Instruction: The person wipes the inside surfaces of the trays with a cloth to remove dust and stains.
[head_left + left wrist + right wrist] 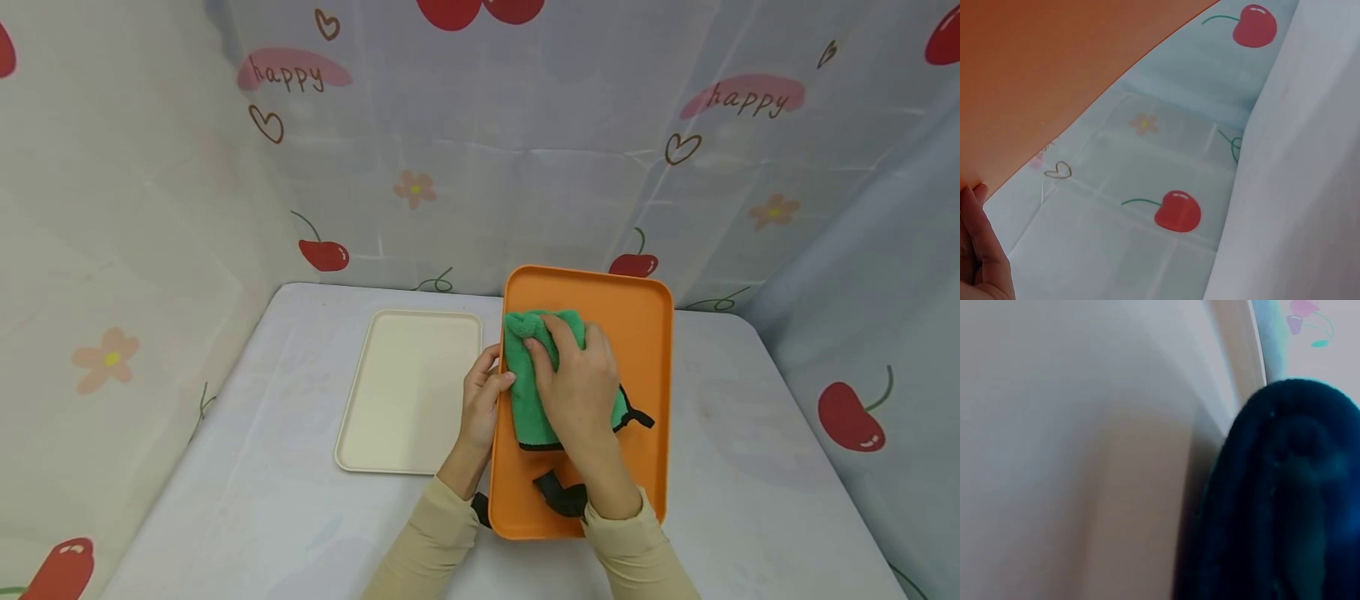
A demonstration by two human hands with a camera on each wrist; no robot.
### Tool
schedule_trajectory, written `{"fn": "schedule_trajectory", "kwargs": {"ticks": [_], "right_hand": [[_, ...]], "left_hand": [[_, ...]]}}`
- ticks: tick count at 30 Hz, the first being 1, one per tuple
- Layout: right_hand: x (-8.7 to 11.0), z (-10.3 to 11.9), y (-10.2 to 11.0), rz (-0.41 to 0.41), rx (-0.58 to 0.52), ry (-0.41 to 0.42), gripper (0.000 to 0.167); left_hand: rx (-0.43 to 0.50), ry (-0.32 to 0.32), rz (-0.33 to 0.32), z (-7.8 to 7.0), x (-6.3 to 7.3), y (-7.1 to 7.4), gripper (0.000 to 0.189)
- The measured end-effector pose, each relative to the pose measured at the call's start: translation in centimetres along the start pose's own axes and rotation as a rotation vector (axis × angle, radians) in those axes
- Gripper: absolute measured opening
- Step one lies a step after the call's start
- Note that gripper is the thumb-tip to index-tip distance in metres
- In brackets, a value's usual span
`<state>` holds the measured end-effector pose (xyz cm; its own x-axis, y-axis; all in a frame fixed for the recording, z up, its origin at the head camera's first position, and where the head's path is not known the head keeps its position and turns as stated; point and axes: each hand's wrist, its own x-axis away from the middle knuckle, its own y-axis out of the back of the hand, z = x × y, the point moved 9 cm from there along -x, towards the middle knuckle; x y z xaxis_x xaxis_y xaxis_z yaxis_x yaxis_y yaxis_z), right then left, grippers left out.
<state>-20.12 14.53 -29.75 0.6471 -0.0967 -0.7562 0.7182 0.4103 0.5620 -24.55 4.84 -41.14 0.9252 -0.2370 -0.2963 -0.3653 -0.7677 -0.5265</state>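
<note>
An orange tray (637,333) is held up off the table. My left hand (480,400) grips its left edge, with the thumb on the near face. The left wrist view shows the tray's underside (1054,62) and some fingers (985,237) at its rim. My right hand (581,375) bunches a green cloth (534,408) with black trim between thumb and fingers and presses it on the tray's upper left part. In the right wrist view, a dark rolled fold, seemingly the cloth (1285,487), fills the right side; the fingers are hidden there.
A cream tray (412,392) lies flat on the white table (750,433), left of the orange one. Curtains (487,192) printed with cherries and hearts hang behind and at both sides. A black strap (558,496) shows by the right wrist.
</note>
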Motion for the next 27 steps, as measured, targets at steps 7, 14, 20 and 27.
{"fn": "schedule_trajectory", "kwargs": {"ticks": [7,14,20,27], "right_hand": [[0.1,-0.7,0.3,0.001,0.002,-0.007,0.030],[0.2,-2.7,0.8,0.008,0.014,-0.073,0.031],[0.4,-5.5,1.6,0.026,0.028,-0.187,0.033],[0.7,-8.8,2.9,0.035,0.083,-0.302,0.034]], "left_hand": [[-0.005,0.007,-0.034,0.1,0.1,0.2,0.034],[-0.018,0.005,-0.072,-0.3,0.0,0.5,0.039],[-0.009,0.008,-0.101,-0.4,-0.1,0.9,0.037],[-0.006,0.003,-0.103,-0.6,-0.1,1.0,0.033]]}}
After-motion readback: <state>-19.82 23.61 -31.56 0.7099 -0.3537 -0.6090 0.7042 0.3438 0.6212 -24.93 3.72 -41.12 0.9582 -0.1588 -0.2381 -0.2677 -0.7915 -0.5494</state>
